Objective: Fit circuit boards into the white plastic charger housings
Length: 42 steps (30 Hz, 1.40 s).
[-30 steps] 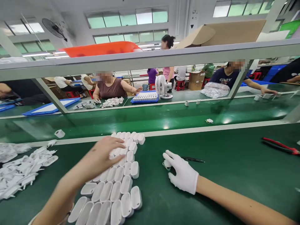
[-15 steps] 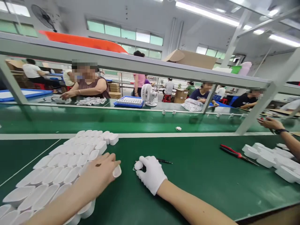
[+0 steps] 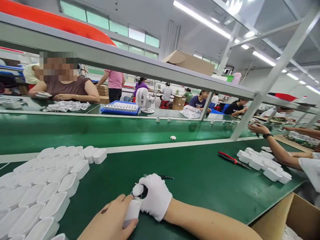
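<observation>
My bare left hand (image 3: 110,221) grips a white plastic shell (image 3: 132,210) near the front edge of the green table (image 3: 197,180). My right hand (image 3: 155,196), in a white glove, is curled closed right beside it around a small round object with a dark centre (image 3: 141,191), which touches the top of the shell. To the left lie several rows of the same white shells (image 3: 47,186), packed side by side. A thin black pen (image 3: 162,177) lies just beyond my gloved hand.
Red-handled pliers (image 3: 232,160) lie at the right, near a co-worker's pile of white shells (image 3: 265,165) and forearm (image 3: 275,146). A conveyor belt (image 3: 100,131) runs behind, carrying small white parts. People work across it, by a blue tray (image 3: 120,108) and a fan (image 3: 143,100). A cardboard box (image 3: 282,220) stands at lower right.
My left hand left the rows with one white shell and brought it to my gloved right hand. The view swung to the right, bringing the co-worker's arm and shells into view.
</observation>
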### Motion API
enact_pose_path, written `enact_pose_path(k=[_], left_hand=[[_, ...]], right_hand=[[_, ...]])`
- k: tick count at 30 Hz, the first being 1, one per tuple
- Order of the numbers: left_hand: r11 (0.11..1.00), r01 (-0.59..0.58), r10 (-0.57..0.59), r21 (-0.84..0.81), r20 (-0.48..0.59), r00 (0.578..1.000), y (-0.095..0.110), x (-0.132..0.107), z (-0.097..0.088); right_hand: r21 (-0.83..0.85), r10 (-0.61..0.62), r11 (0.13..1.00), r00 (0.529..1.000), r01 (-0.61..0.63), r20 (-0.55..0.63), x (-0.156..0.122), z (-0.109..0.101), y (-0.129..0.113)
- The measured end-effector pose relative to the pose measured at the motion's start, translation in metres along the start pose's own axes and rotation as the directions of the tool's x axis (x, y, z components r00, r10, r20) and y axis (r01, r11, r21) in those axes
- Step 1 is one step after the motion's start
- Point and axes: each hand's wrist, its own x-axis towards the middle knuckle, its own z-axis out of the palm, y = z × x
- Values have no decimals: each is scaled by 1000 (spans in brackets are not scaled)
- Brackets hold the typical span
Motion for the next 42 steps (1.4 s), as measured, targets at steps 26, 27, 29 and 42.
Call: enact_pose_path(k=[26, 27, 29, 42], left_hand=[[883, 63, -120, -466, -95, 988, 13, -2, 28], [895, 63, -118, -442, -98, 988, 14, -2, 27], [903, 63, -127, -425, -125, 984, 14, -2, 27], [797, 96, -282, -597, -227, 932, 16, -10, 26]], right_hand=[[725, 271, 631, 954, -276, 128, -17, -38, -20], [738, 292, 610, 948, -288, 128, -18, -38, -21], [747, 286, 617, 955, -247, 79, -20, -40, -25], [509, -74, 851, 989, 130, -129, -37, -45, -39]])
